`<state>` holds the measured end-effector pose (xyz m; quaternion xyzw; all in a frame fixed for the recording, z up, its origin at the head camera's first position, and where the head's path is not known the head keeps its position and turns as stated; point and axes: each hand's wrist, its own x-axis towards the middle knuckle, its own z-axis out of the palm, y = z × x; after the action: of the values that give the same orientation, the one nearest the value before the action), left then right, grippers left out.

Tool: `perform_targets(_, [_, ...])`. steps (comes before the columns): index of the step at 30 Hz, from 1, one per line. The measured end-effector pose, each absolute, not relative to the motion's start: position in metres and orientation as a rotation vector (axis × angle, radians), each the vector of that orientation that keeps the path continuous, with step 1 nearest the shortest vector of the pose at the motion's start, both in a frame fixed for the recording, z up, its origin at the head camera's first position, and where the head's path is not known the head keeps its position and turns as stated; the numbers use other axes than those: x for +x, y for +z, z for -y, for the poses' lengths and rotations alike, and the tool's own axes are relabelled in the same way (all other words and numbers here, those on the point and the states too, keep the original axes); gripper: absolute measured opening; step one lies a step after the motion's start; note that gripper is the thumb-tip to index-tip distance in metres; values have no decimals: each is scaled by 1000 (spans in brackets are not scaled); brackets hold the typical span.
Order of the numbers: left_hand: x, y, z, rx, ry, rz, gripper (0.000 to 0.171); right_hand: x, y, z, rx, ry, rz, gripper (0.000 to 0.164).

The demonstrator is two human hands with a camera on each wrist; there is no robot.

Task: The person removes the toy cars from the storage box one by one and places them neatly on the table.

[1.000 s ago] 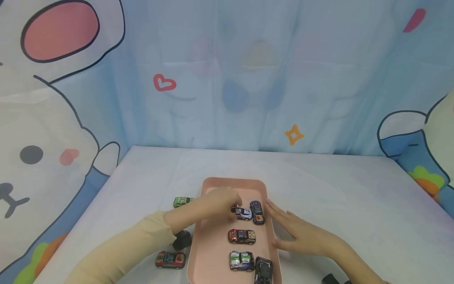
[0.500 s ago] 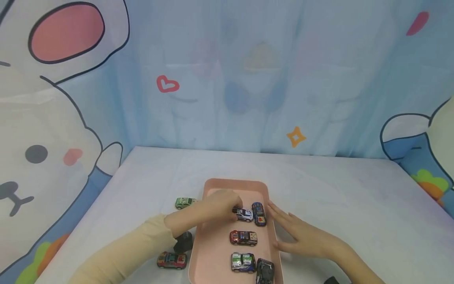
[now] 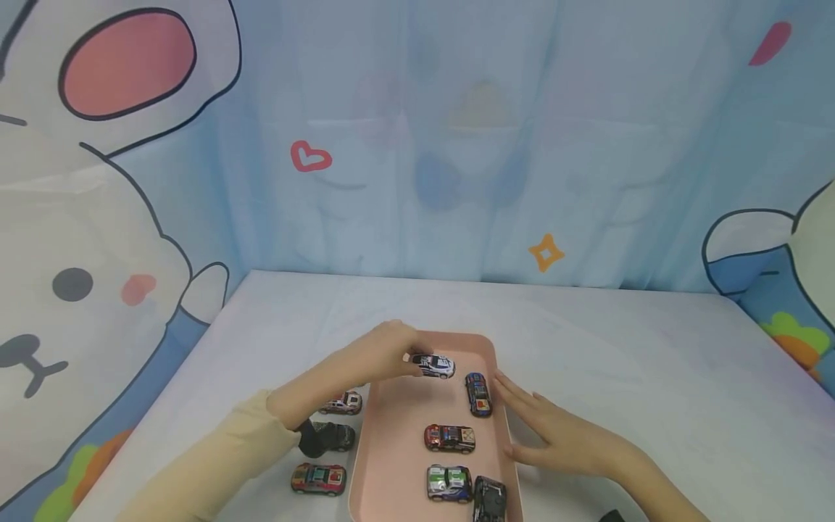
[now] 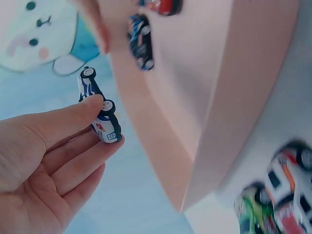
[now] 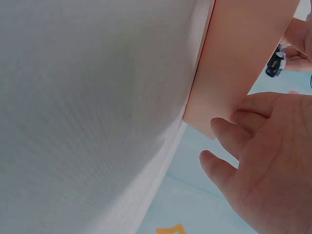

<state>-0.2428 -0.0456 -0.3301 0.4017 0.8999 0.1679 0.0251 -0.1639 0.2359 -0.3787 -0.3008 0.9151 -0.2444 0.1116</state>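
Note:
Between thumb and fingers my left hand point(image 3: 386, 351) pinches a white and blue toy car point(image 3: 435, 365), held above the far part of a pink tray point(image 3: 391, 464). The left wrist view shows the thumb on the side of this toy car point(image 4: 100, 107). My right hand point(image 3: 567, 435) touches the tray's right side with its fingers fairly straight. Inside the tray lie a blue toy car point(image 3: 479, 395), a red and black one, a green and silver toy car point(image 3: 449, 483) and a black toy car point(image 3: 489, 499).
Left of the tray, a white and red toy car point(image 3: 342, 403), a dark toy car point(image 3: 335, 436) and a red toy car point(image 3: 318, 479) stand on the white tabletop point(image 3: 626, 348). A printed blue curtain point(image 3: 391, 217) hangs behind.
My left hand has lifted the white and blue toy car off the tray floor and moved it away from me and slightly left. My right hand stays at the tray's side.

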Motion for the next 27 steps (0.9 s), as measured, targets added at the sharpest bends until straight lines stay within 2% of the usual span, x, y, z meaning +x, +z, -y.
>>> perform_targets(11, [-243, -320, 102, 1052, 602, -2864, 30, -167, -379, -238, -966, -716, -2684, 80])
perform_targets(27, [-248, -351, 199, 776, 628, -2961, 27, -169, -380, -237, -942, -740, -2656, 81])
